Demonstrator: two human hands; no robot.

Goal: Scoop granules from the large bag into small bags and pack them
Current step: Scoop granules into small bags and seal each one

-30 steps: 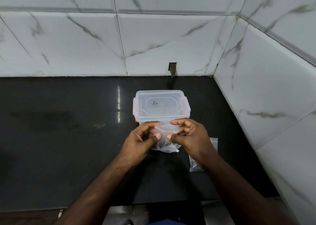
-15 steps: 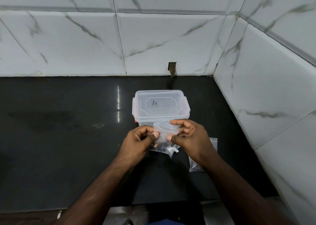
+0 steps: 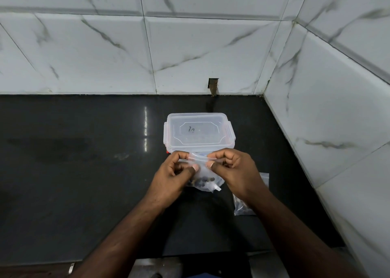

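Pinching the top of the small bag point(image 3: 202, 172) with both hands, you look to be at the closing step. Your left hand point(image 3: 172, 177) grips the left end of the strip and your right hand point(image 3: 236, 173) grips the right end, fingers curled tight. Dark granules point(image 3: 201, 180) sit low in the bag, which hangs just above the black counter point(image 3: 84, 182). Next you likely need to press the strip flat all the way across so nothing spills. Another small bag point(image 3: 242, 207) lies near your right arm, partly hidden. Just behind your hands stands a clear box point(image 3: 198, 134) with its lid on. It may get in your way. I see no big bag.
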